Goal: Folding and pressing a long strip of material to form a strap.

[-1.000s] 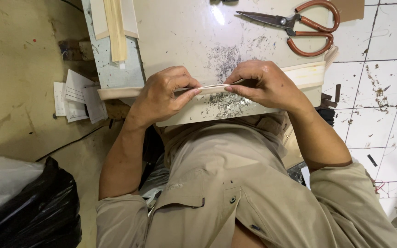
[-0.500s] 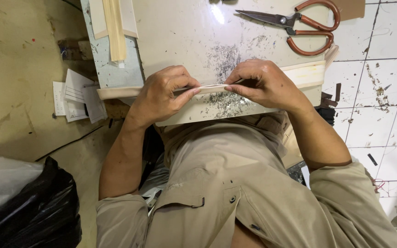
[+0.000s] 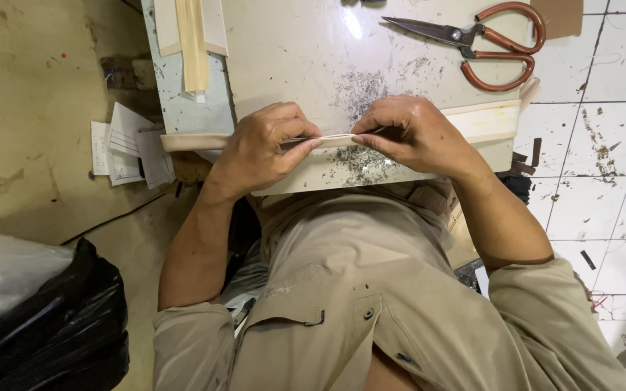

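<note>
Scissors (image 3: 483,45): on the table (image 3: 291,51), far right.
Wooden slats (image 3: 191,40): table's far left.
Papers (image 3: 128,145): floor, left of table.
Bag (image 3: 45,326): floor, near left.

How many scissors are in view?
1. The scissors with reddish-brown handles lie on the white table, top right, beyond the right hand. The hands cover part of the table edge, so something small could be hidden there.

Glossy white board (image 3: 291,58) – metal scissors (image 3: 472,40) – matt wooden strip (image 3: 190,43).
</note>
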